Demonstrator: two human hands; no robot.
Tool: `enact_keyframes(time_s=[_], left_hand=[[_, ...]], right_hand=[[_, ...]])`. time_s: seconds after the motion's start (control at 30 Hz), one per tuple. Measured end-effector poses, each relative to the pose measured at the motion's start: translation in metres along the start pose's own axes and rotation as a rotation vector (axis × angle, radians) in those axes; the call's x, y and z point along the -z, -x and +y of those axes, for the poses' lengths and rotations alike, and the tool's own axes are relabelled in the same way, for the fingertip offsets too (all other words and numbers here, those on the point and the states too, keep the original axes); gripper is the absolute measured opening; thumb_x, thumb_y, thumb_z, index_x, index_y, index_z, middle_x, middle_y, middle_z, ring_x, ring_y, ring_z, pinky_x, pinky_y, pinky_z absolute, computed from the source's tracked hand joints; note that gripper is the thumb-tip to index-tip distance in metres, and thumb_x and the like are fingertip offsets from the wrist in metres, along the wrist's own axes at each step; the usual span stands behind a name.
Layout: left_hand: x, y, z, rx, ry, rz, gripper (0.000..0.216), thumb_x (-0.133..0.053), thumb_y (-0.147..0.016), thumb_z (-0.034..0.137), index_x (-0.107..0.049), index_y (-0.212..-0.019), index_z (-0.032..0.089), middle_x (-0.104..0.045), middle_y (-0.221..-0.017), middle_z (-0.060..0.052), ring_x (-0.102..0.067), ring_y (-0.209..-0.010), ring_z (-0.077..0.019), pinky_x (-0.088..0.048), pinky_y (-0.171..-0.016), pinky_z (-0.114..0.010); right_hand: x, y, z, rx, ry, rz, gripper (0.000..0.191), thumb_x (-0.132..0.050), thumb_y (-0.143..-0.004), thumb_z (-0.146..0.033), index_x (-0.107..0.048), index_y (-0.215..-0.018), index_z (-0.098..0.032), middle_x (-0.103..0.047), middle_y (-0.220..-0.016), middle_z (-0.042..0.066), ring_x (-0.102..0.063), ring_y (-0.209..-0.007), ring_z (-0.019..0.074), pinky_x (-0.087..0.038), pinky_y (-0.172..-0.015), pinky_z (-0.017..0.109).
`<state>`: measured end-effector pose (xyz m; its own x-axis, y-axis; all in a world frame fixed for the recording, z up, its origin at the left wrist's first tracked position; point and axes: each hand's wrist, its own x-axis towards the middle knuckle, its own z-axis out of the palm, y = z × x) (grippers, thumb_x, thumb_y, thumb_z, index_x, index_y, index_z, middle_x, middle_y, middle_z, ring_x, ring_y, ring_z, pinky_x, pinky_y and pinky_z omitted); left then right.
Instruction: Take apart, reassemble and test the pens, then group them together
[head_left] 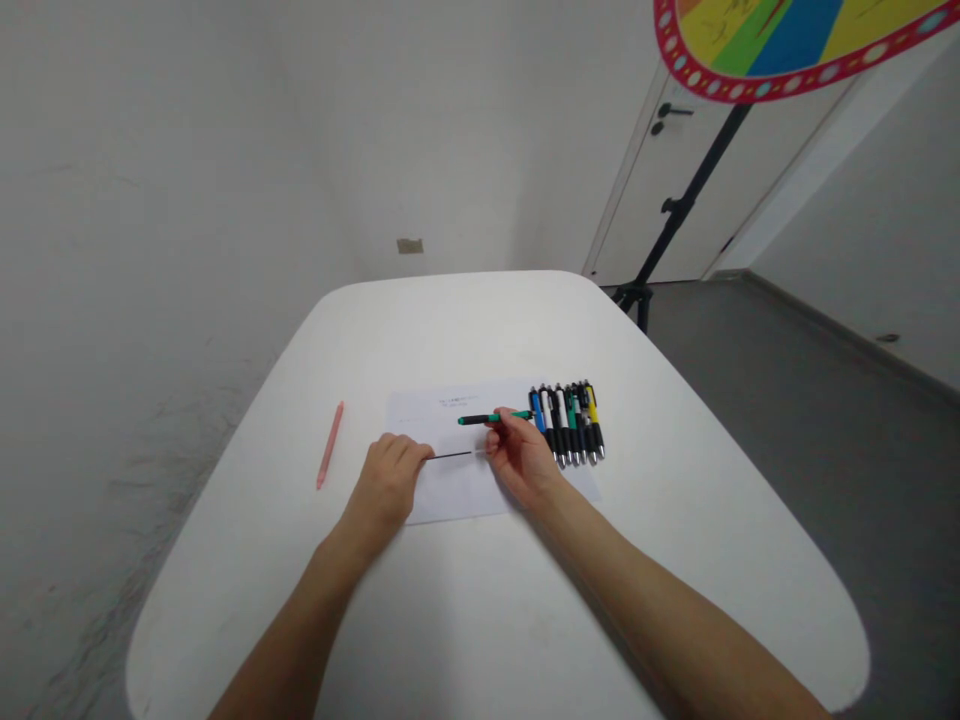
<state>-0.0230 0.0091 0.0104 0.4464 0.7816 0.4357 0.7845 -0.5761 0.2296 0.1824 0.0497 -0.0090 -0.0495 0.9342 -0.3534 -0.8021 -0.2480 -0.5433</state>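
Observation:
My left hand (391,472) is closed, pinching one end of a thin dark pen refill (450,456) above a sheet of white paper (450,498). The refill's other end has a pale tip and points at my right hand (523,458); whether those fingers touch it, I cannot tell. A green and black pen (480,419) lies across the fingers of my right hand, which is closed on it, its black end toward the left. Just to the right of that hand is a row of several click pens (568,425), with blue, white, green and yellow barrels and black grips.
On the white table (420,330), a pink pen (330,445) lies to the left of the paper. Small print shows near the paper's top. Beyond the table's right side, a colourful wheel (787,50) stands on a black stand (694,190) before a door.

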Motion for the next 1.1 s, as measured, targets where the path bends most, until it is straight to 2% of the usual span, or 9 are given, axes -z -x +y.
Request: enact_keyframes(time_s=[0.23,0.4,0.57,0.8,1.1], left_hand=[[0.0042,-0.0034,0.0001,0.142,0.164,0.347,0.018,-0.045,-0.095,0.018,-0.061,-0.088,0.021,-0.063,-0.081,-0.003,-0.057,-0.08,-0.0187,-0.049,-0.074,-0.035],[0.0032,-0.0027,-0.0032,0.272,0.3,0.472,0.017,-0.044,-0.096,0.021,-0.059,-0.088,0.02,-0.061,-0.082,0.0,-0.059,-0.078,-0.0156,-0.052,-0.079,-0.036],[0.0006,-0.0013,-0.0071,0.319,0.35,0.493,0.017,-0.045,-0.094,0.022,-0.06,-0.088,0.019,-0.061,-0.082,0.0,-0.059,-0.077,-0.0147,-0.052,-0.08,-0.036],[-0.0002,-0.0019,-0.0057,0.297,0.306,0.479,0.017,-0.045,-0.095,0.021,-0.06,-0.087,0.019,-0.062,-0.082,0.0,-0.059,-0.078,-0.0148,-0.053,-0.082,-0.036],[0.0005,-0.0032,-0.0042,0.184,0.195,0.523,0.017,-0.046,-0.096,0.02,-0.062,-0.089,0.019,-0.065,-0.082,-0.001,-0.062,-0.079,-0.0158,-0.052,-0.079,-0.036]], right_hand=[[0.0023,-0.0006,-0.0004,0.007,0.017,-0.024,0.025,-0.083,-0.061,-0.024,-0.062,-0.073,-0.02,-0.066,-0.063,-0.002,-0.052,-0.049,0.0086,-0.043,-0.046,0.022],[0.0013,-0.0006,-0.0013,-0.002,-0.008,-0.006,0.025,-0.084,-0.058,-0.024,-0.063,-0.072,-0.02,-0.067,-0.062,-0.002,-0.051,-0.048,0.0087,-0.042,-0.045,0.022],[0.0001,0.0006,-0.0018,-0.006,-0.016,-0.006,0.026,-0.085,-0.056,-0.024,-0.064,-0.071,-0.02,-0.067,-0.061,-0.002,-0.052,-0.049,0.0083,-0.043,-0.045,0.021],[-0.0008,0.0008,-0.0015,0.0,-0.01,-0.004,0.025,-0.085,-0.058,-0.023,-0.063,-0.07,-0.02,-0.067,-0.061,-0.002,-0.051,-0.048,0.0086,-0.045,-0.043,0.021],[-0.0033,0.0034,-0.0005,0.022,0.024,-0.011,0.027,-0.086,-0.058,-0.023,-0.062,-0.07,-0.019,-0.066,-0.061,-0.003,-0.052,-0.049,0.0068,-0.042,-0.043,0.017]])
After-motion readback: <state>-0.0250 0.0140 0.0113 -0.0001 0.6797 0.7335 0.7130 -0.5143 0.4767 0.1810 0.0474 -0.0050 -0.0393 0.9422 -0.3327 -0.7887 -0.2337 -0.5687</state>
